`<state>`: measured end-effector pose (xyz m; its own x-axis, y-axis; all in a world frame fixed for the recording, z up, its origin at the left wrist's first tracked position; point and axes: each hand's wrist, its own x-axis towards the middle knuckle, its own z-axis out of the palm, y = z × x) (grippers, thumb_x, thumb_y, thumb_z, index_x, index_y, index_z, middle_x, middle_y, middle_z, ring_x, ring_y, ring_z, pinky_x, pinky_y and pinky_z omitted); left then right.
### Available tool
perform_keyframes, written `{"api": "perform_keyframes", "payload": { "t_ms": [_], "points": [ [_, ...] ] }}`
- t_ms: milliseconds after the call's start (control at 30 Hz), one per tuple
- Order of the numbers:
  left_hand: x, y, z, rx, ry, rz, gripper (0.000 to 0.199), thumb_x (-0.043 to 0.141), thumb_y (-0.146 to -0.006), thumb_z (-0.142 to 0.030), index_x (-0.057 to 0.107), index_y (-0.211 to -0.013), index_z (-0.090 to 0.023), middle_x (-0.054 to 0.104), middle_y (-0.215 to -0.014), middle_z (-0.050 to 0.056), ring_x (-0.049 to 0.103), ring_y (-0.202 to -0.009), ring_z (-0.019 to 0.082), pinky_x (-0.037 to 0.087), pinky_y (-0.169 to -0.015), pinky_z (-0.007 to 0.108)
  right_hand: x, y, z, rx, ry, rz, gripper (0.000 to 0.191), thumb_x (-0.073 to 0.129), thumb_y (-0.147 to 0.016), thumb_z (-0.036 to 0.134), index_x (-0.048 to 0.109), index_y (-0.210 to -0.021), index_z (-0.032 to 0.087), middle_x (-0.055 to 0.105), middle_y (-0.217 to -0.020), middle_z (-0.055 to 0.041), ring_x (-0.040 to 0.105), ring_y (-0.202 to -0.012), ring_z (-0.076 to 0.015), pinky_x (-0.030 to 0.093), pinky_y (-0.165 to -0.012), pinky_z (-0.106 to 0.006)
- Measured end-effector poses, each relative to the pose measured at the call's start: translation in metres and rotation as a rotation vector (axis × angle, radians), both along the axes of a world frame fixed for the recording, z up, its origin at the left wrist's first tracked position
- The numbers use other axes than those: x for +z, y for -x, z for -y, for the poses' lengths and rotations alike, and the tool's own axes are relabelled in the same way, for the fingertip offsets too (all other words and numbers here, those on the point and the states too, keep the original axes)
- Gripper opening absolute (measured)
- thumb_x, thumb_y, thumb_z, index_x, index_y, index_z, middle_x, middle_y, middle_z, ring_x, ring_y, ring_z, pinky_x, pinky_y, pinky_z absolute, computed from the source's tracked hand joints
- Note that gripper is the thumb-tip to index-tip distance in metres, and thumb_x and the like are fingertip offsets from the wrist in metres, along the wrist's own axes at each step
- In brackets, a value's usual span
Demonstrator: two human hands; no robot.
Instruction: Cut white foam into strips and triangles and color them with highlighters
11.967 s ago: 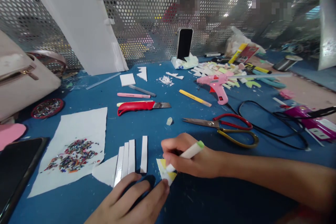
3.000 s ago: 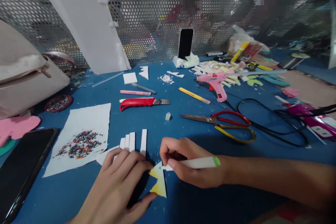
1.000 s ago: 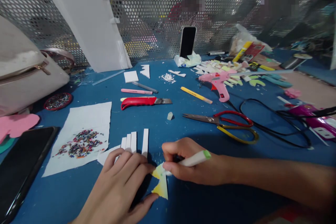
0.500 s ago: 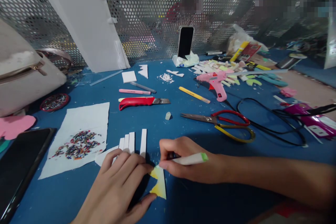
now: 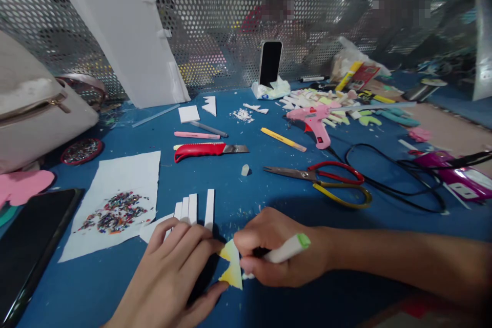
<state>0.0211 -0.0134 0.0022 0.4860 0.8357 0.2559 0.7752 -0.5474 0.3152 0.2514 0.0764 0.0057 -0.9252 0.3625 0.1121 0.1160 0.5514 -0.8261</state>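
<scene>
Right fingers closed round green-capped marker [image 5: 287,249], nib end at right edge of yellow-tinted notched piece [image 5: 234,267]. Left hand [image 5: 177,261] flat, thumb and index spread, tips on piece's left points. White strips [image 5: 193,208] just beyond left fingers on blue desk [image 5: 292,302]; scissors [image 5: 321,178] farther out.

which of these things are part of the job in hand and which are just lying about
In use:
- yellow-tinted cut piece, steadied by the left hand
- white marker with a green end, in the right hand

Seemingly just lying about:
- red cutter
- scissors
- pink glue gun
- yellow pen
</scene>
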Motion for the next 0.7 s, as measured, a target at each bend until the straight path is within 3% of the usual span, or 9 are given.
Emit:
{"api": "perform_keyframes", "payload": {
  "t_ms": [133,300,433,567,700],
  "points": [
    [-0.0005,-0.0001,0.0,0.007,0.0,0.003,0.024,0.068,-0.091,-0.034,0.059,-0.111,-0.026,0.067,-0.105,0.001,0.06,-0.095,0.022,0.035,-0.097,0.039,0.0006,0.0001,-0.0007,-0.099,0.001,0.027,0.022,0.046,-0.095,0.033,0.044,-0.076,0.02,0.047,-0.063,0.0046,0.043,-0.055,-0.0092,0.03,-0.054,-0.021],
    [-0.0012,0.0005,0.0,-0.001,-0.005,0.008,0.027,0.071,-0.088,-0.032,0.061,-0.112,-0.025,0.067,-0.105,0.0,0.06,-0.096,0.021,0.035,-0.097,0.038,-0.0044,-0.0013,-0.0003,0.085,-0.015,-0.025,0.028,0.047,-0.097,0.037,0.044,-0.074,0.021,0.045,-0.06,0.0048,0.044,-0.055,-0.0098,0.031,-0.053,-0.021],
    [-0.0011,0.0005,-0.0002,0.005,0.0,0.006,0.026,0.071,-0.088,-0.033,0.061,-0.111,-0.025,0.067,-0.105,-0.001,0.06,-0.095,0.02,0.035,-0.097,0.037,-0.0042,-0.001,-0.0004,-0.009,-0.013,-0.009,0.026,0.044,-0.096,0.034,0.042,-0.074,0.021,0.046,-0.062,0.0041,0.044,-0.055,-0.0102,0.032,-0.054,-0.021],
    [-0.0005,-0.0001,-0.0003,-0.002,-0.001,0.017,0.025,0.07,-0.09,-0.033,0.06,-0.111,-0.025,0.067,-0.105,0.0,0.06,-0.096,0.021,0.034,-0.098,0.038,-0.0048,-0.001,0.0005,0.108,0.001,-0.063,0.027,0.05,-0.096,0.034,0.045,-0.074,0.02,0.048,-0.062,0.0044,0.046,-0.056,-0.0091,0.032,-0.054,-0.02],
    [0.0,-0.0003,-0.0005,-0.005,0.002,0.016,0.024,0.069,-0.09,-0.032,0.06,-0.11,-0.025,0.067,-0.105,0.0,0.058,-0.095,0.022,0.032,-0.098,0.039,-0.0073,-0.0017,0.0012,0.012,-0.006,-0.043,0.025,0.05,-0.096,0.032,0.046,-0.074,0.02,0.047,-0.062,0.0044,0.044,-0.056,-0.0091,0.031,-0.055,-0.02]
  ]
}}
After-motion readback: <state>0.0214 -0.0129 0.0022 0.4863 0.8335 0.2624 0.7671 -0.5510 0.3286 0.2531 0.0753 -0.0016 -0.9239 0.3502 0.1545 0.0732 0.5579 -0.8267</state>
